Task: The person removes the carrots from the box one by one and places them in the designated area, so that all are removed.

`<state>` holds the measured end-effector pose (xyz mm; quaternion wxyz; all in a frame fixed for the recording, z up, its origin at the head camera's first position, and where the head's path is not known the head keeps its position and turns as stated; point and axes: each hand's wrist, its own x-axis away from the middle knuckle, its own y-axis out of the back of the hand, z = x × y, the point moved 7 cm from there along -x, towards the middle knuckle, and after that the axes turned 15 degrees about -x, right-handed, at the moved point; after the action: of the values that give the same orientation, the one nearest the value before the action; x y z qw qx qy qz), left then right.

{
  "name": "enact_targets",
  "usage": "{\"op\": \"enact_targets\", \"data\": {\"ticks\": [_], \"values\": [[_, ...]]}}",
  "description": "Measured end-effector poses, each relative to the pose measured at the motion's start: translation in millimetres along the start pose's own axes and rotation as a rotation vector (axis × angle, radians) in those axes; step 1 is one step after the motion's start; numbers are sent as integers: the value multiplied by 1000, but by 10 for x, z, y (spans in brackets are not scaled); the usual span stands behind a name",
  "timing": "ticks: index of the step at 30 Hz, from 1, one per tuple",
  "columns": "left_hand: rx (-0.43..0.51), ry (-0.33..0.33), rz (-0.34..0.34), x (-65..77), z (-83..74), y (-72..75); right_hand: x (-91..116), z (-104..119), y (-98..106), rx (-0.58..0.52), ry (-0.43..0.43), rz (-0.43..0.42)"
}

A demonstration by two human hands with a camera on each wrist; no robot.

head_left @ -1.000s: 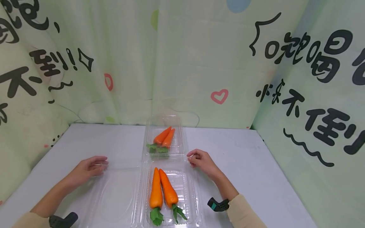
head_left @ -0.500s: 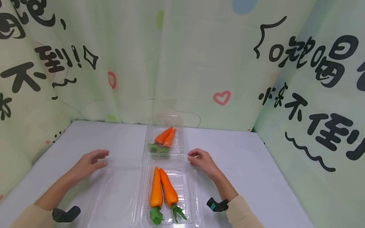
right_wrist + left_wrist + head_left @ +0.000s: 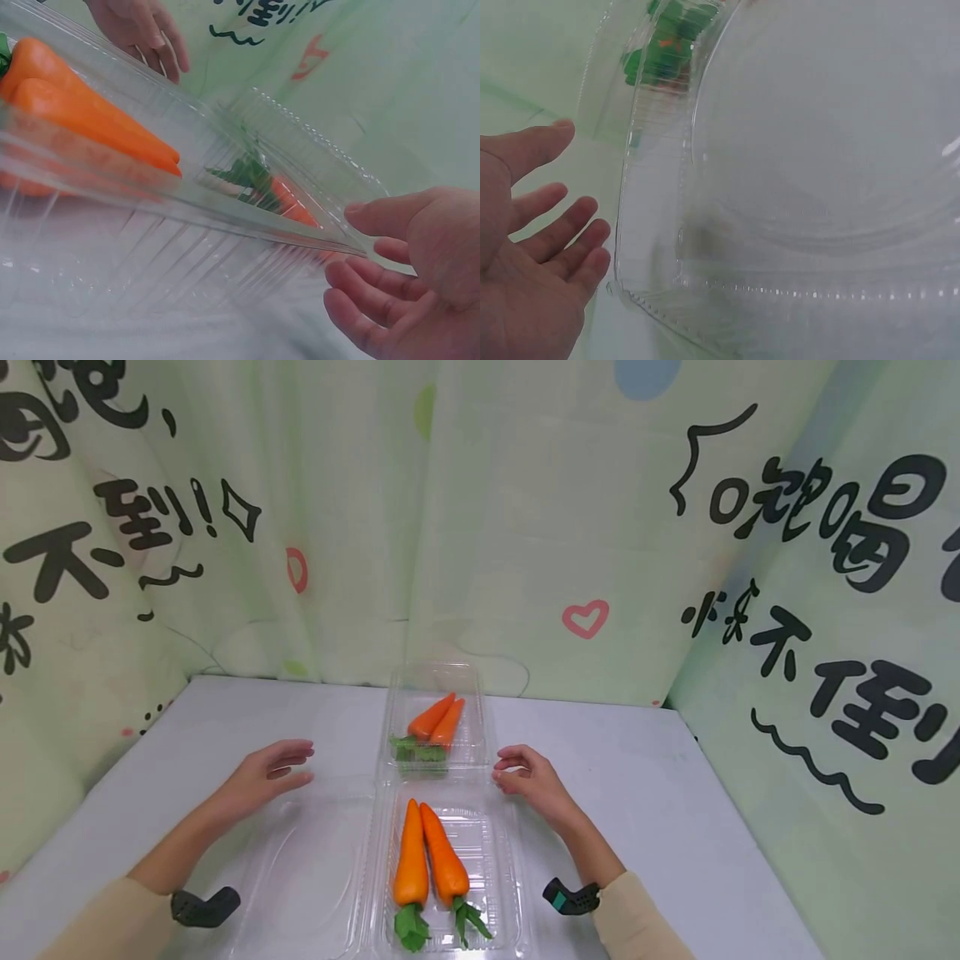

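Note:
Two carrots with green tops lie side by side in a clear plastic clamshell box. Its clear lid is folded out to the left, flat. My left hand is held near the lid's far left corner, fingers extended and holding nothing; in the left wrist view a gap shows between the fingers and the lid's rim. My right hand is at the box's far right corner, fingers loosely bent. In the right wrist view the corner lies between thumb and fingers, the thumb apart from it; contact is hard to tell.
Behind the box stands a second clear plastic box, also with two carrots in it. White table surrounds the boxes. A printed green curtain hangs along the back and sides.
My left hand has moved forward and to the right, its thumb and fingers spreading apart. My right hand has stayed by the box corner. The carrots and lid lie as before.

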<state>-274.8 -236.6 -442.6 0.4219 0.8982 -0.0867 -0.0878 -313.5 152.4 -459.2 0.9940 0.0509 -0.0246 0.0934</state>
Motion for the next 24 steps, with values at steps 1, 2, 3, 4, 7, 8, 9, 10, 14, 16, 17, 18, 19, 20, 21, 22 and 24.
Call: {"op": "enact_targets", "data": {"ticks": [1, 2, 3, 4, 7, 8, 9, 10, 14, 16, 17, 18, 19, 20, 21, 22, 24], "values": [[7, -3, 1, -17, -17, -14, -3, -2, -5, 3, -4, -1], [10, -4, 2, -34, -33, -29, -6, -2, -11, 6, -7, -1], [13, -5, 3, -50, -46, -43, -9, -3, -16, 10, -10, -1], [16, -7, 3, -69, -56, -57, -11, -2, -22, 8, -14, -1], [29, -1, 9, -121, -68, -102, 43, 100, -59, 22, -15, -4], [32, 1, 11, -141, -72, -116, 40, 104, -60, 29, -15, -9], [38, 1, 12, -158, -81, -129, 40, 111, -61, 31, -17, -10], [43, 1, 13, -175, -91, -140, 38, 117, -62, 33, -20, -11], [58, 5, 22, -227, -150, -178, -33, 31, -41, 22, -20, -6], [67, 8, 30, -243, -174, -195, -35, 26, -46, 16, -15, 1], [70, 12, 34, -250, -180, -206, -36, 21, -48, 16, -14, 2], [76, 19, 38, -255, -183, -218, -37, 18, -50, 16, -12, 3], [82, 22, 40, -261, -188, -228, -36, 16, -53, 19, -10, 1], [85, 27, 42, -268, -186, -240, -35, 14, -55, 24, -10, -1], [88, 30, 44, -273, -186, -251, -35, 15, -58, 30, -8, -2], [89, 33, 46, -279, -186, -262, -35, 14, -60, 34, -8, -5], [97, 36, 48, -292, -188, -280, -36, 15, -63, 40, -11, -9]]}}
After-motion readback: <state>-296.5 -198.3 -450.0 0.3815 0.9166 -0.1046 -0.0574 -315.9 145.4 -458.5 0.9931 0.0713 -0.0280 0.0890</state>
